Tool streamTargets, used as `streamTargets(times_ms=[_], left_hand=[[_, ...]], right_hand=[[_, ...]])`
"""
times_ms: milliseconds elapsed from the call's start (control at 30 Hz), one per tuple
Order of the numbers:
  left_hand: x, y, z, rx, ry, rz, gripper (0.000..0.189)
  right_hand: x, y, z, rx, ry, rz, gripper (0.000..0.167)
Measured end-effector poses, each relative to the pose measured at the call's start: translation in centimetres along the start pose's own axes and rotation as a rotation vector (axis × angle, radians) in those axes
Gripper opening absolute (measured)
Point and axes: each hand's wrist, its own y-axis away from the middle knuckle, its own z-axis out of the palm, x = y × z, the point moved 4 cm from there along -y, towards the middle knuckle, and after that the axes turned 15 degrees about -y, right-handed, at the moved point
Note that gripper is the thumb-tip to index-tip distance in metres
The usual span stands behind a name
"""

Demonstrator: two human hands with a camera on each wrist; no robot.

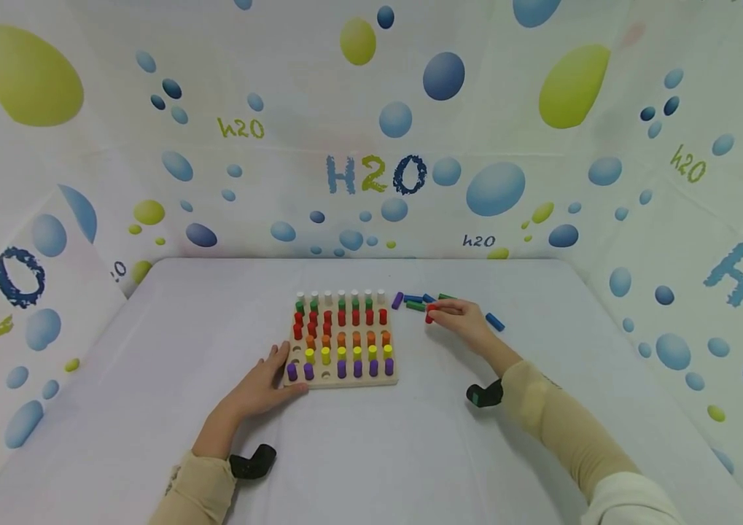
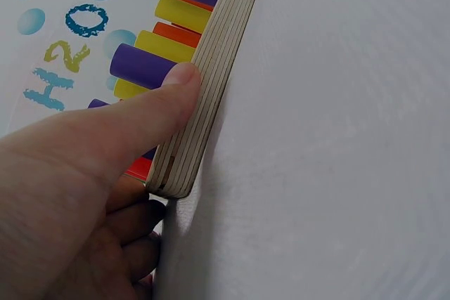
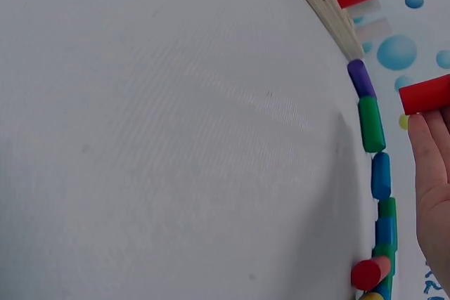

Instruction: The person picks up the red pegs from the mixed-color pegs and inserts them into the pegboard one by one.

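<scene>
A wooden pegboard (image 1: 351, 383) stands on the table with rows of white, green, red, orange, yellow and purple pegs. Bare holes show at its left side and one in the front purple row. My left hand (image 1: 262, 385) grips the board's front left corner; in the left wrist view its thumb (image 2: 184, 79) presses the layered front edge (image 2: 211, 68) beside a purple peg (image 2: 140, 64). To the right of the board, my right hand (image 1: 469, 327) pinches a red peg (image 1: 430, 313). The right wrist view has this red peg (image 3: 425, 95) tilted at the fingertips.
Loose pegs lie behind and beside my right hand: a purple peg (image 1: 397, 300), a green peg (image 1: 415, 306), a blue peg (image 1: 494, 321) and several more. Another red peg (image 3: 367, 274) stands out low in the right wrist view. A printed curtain (image 1: 371, 109) hangs behind the white table (image 1: 378, 452).
</scene>
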Motion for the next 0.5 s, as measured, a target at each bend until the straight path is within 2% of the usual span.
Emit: streamTargets(times_ms=[300,500], left_hand=[[0.0,0.0,0.1,0.002,0.001,-0.007,0.098],[-0.2,-0.1,0.1,0.01,0.001,-0.005,0.098]], right_hand=[[-0.2,-0.4,1.4,0.012,-0.017,-0.006,0.041],[-0.5,-0.6,2.5,-0.014,-0.021,-0.01,0.039]])
